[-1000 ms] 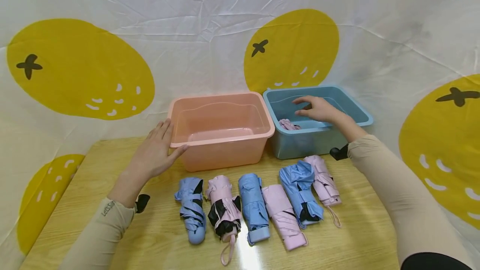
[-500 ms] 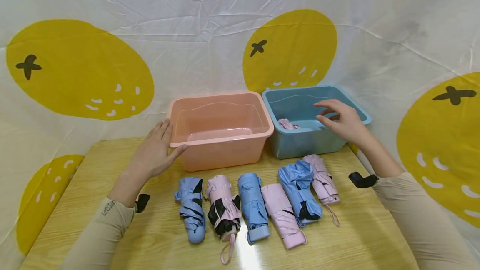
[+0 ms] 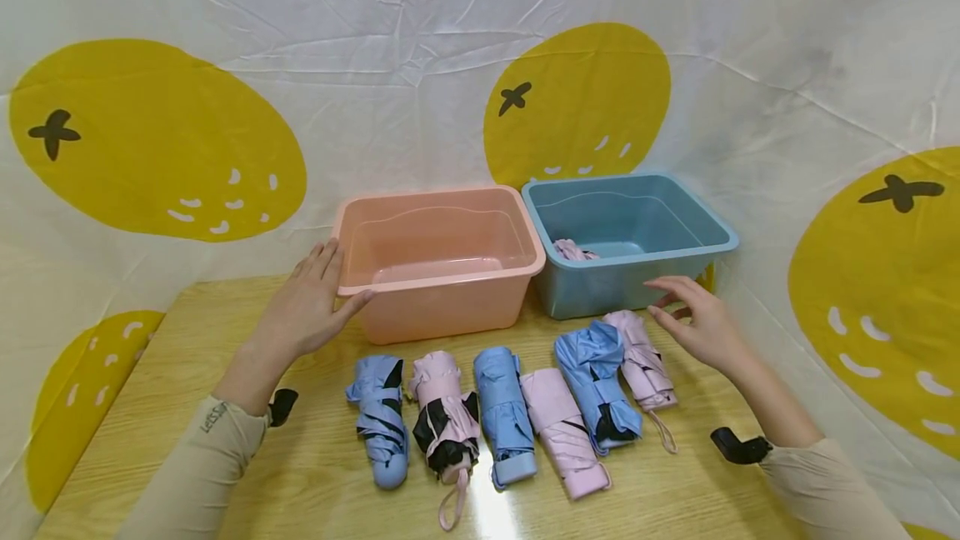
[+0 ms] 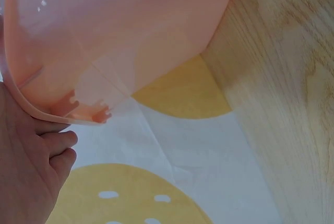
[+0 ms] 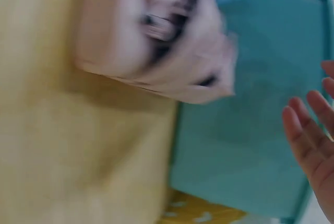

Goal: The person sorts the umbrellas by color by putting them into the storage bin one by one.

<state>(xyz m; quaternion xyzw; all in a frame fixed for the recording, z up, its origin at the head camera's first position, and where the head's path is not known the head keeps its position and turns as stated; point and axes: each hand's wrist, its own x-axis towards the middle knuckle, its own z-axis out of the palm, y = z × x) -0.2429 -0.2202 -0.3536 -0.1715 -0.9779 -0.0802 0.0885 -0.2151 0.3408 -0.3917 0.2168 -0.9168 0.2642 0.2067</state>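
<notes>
Against the left corner of the pink bin [image 3: 442,311] rests my left hand [image 3: 303,307], fingers extended; the left wrist view shows it touching the rim. My right hand [image 3: 701,327], holding nothing, hovers in front of the blue bin [image 3: 607,288], by the rightmost pink folded umbrella [image 3: 645,361]. Left of that umbrella lie a blue one [image 3: 597,386], a plain pink one [image 3: 564,432], another blue one [image 3: 506,415], a pink-and-black one [image 3: 444,402] and a blue one [image 3: 381,419]. Bunched pink fabric [image 3: 573,250] shows inside the blue bin; the rest of it is hidden.
Both bins stand side by side at the back of the wooden table [image 3: 172,407]. A white cloth [image 3: 375,90] with large yellow fruit shapes hangs close behind them and along the sides.
My right hand has moved from over the blue bin rightward, then down and toward me, beside the rightmost pink umbrella. The left hand stays at the pink bin.
</notes>
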